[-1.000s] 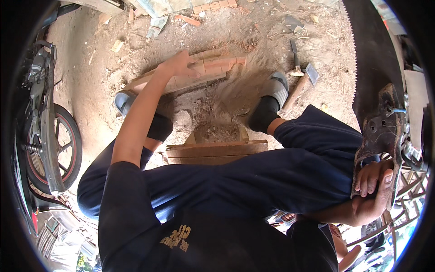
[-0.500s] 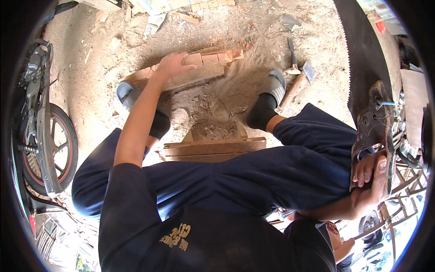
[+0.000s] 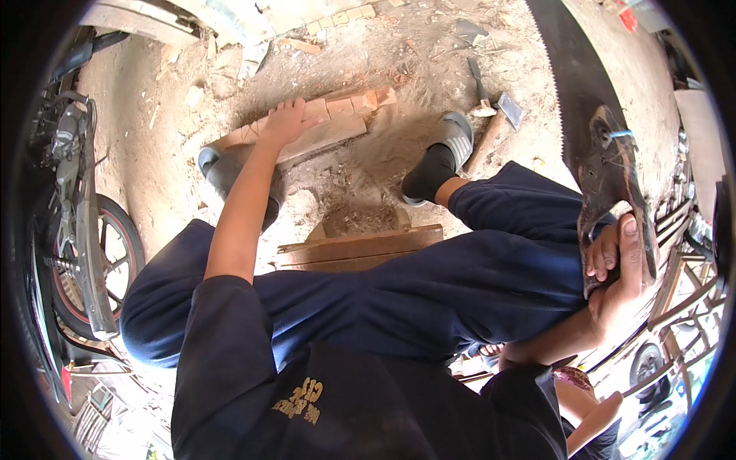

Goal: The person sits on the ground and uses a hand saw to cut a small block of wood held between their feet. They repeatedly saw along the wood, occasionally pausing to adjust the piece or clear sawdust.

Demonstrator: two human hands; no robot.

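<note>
My left hand (image 3: pixel 285 124) lies over the top of a wooden beam (image 3: pixel 330 136), fingers bent across its far edge and thumb out to the right. Several crosswise lines or cuts mark the beam's upper face. The beam rests on the dirt floor, its left end by my left sandal (image 3: pixel 218 167). At the right, my right hand (image 3: pixel 619 257) is wrapped around the dark handle of a large handsaw (image 3: pixel 590 84). The saw stands beside my right knee, its toothed edge to the left and its blade running out of view at the top.
A low wooden bench (image 3: pixel 360 249) is just in front of my lap. Past my right foot lie a hammer-like tool (image 3: pixel 498 130) and a chisel-like tool (image 3: pixel 479 84). A motorcycle (image 3: pixel 84 222) stands at the left. Wood scraps (image 3: pixel 341 17) litter the far floor. Another person (image 3: pixel 579 402) is partly visible at lower right.
The view has shifted slightly, and the saw in my right hand appears further left. My left hand stays on the beam, its fingers now showing more over the far edge.
</note>
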